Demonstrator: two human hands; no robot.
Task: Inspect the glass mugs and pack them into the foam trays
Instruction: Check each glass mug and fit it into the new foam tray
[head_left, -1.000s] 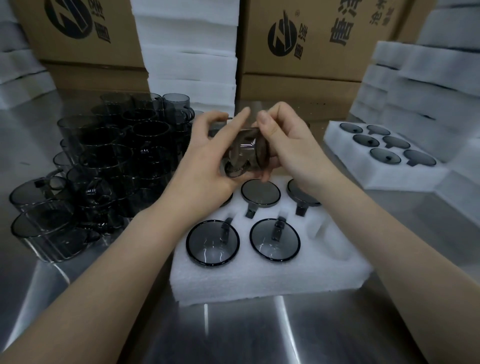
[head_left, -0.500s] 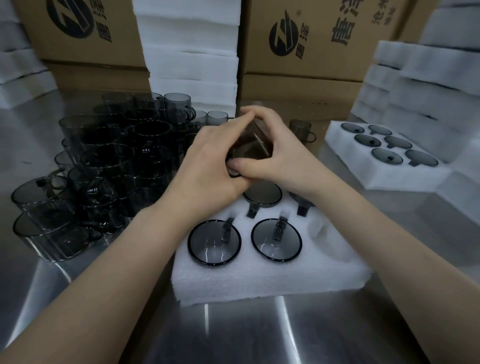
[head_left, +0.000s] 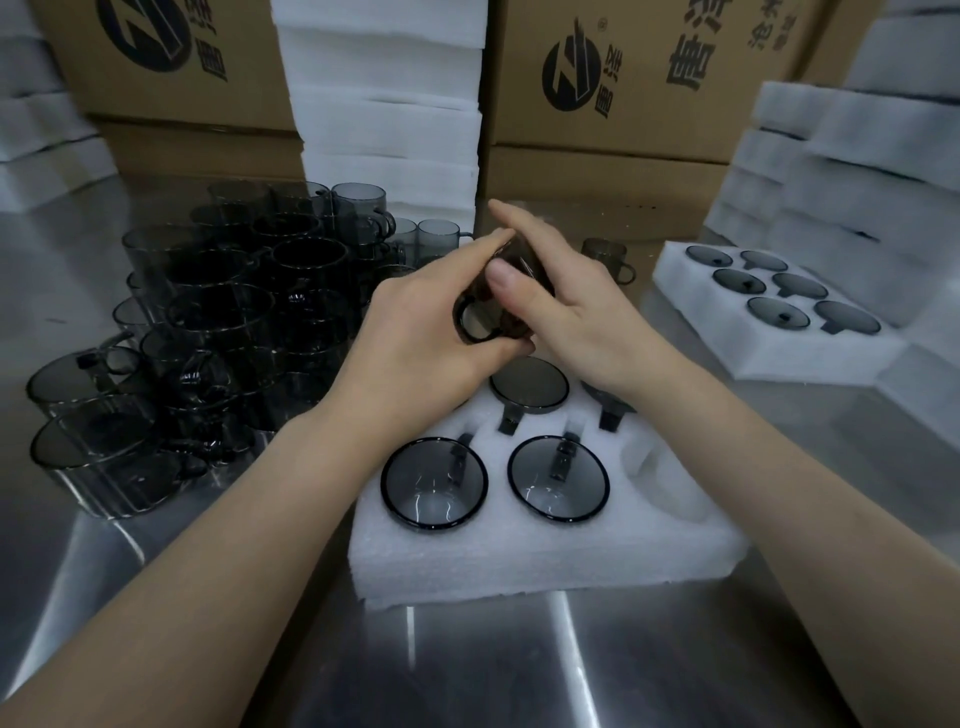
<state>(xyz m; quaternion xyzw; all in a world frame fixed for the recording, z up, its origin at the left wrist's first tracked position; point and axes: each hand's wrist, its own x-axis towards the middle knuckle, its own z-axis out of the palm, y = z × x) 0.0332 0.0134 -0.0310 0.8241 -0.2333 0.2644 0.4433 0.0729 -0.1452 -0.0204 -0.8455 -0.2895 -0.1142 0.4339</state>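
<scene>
- The left hand (head_left: 415, 332) and right hand (head_left: 582, 312) meet above the far side of the near foam tray (head_left: 519, 566). Both curl round one smoky glass mug (head_left: 519, 260), and the right thumb presses across its wall.
- The mug is tilted, clear of the tray, with its handle loop pointing near-left.
- An open pocket (head_left: 654, 467) lies at the tray's near right, beside two packed mugs (head_left: 434, 483).
- A mug pile (head_left: 234, 312) crowds the left, and a filled tray (head_left: 779, 353) sits well apart on the right.
</scene>
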